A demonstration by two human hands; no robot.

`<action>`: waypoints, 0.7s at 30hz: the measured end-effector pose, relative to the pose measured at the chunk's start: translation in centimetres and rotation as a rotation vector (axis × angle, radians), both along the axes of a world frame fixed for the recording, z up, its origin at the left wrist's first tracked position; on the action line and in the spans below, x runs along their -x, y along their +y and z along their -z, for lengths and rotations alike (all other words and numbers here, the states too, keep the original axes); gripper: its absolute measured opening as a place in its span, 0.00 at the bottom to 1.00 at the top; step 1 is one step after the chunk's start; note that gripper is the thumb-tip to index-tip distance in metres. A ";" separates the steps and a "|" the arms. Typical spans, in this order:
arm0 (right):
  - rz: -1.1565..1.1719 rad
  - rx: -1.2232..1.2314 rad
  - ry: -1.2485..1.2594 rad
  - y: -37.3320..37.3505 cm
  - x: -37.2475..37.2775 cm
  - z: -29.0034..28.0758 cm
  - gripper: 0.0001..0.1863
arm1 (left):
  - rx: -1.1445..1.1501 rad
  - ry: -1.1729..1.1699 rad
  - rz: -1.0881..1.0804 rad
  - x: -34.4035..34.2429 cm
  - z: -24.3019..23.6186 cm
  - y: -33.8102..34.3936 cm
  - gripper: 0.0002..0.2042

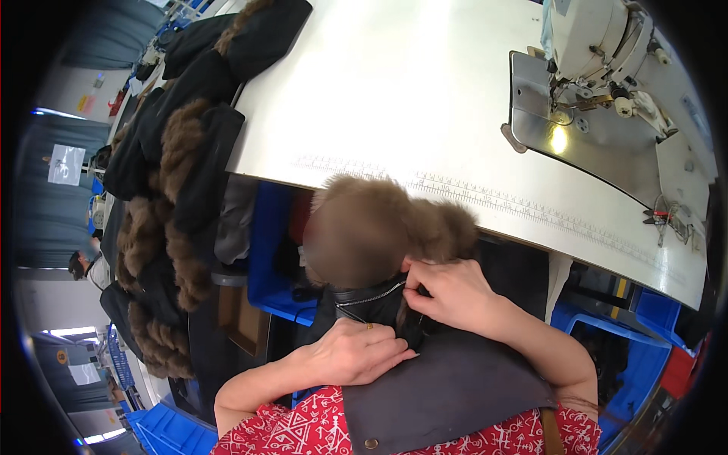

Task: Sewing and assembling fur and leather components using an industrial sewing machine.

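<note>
Black fur-trimmed garment hangs at table's near edge, left hand curled closed on its dark cloth below that edge, right hand pinched narrow on it by the zipper, sewing machine on table's right.

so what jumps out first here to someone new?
Probably the thick brown fur at the near edge of the white table, with a black zippered garment just below it, held by the left hand and right hand. Then the white sewing machine, upper right, and the heap of dark, fur-trimmed garments at left.
</note>
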State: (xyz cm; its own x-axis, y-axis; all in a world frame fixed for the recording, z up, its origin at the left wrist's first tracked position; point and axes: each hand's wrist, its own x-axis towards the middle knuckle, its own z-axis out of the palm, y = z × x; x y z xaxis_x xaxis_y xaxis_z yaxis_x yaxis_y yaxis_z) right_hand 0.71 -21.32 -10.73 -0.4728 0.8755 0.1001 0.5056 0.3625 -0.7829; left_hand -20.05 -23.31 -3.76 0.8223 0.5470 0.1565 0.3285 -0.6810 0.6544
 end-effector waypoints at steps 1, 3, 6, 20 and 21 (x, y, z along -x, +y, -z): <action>0.000 0.001 0.002 -0.2 -0.1 0.0 0.08 | 0.001 0.002 0.000 0.1 0.1 0.0 0.07; 0.032 0.008 0.042 -0.7 -0.4 -0.1 0.06 | -0.002 -0.070 -0.060 0.2 0.3 0.1 0.07; 0.032 -0.088 0.096 -1.2 -1.0 -0.8 0.05 | 0.047 -0.085 -0.146 0.6 0.3 -0.2 0.08; -0.394 0.209 0.162 -0.1 -1.7 -5.2 0.18 | 0.411 0.089 -0.353 1.1 -2.4 0.2 0.15; -0.391 0.236 0.129 -0.1 -1.8 -5.4 0.16 | 0.299 0.098 -0.314 1.5 -2.1 0.2 0.18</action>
State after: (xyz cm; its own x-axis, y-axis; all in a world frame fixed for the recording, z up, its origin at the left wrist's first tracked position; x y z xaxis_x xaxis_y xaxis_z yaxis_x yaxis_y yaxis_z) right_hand 2.54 -21.39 -5.32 -0.7681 0.6403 -0.0005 0.2601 0.3112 -0.9141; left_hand -21.50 -23.15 -1.68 0.6119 0.7822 -0.1171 0.5596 -0.3235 0.7630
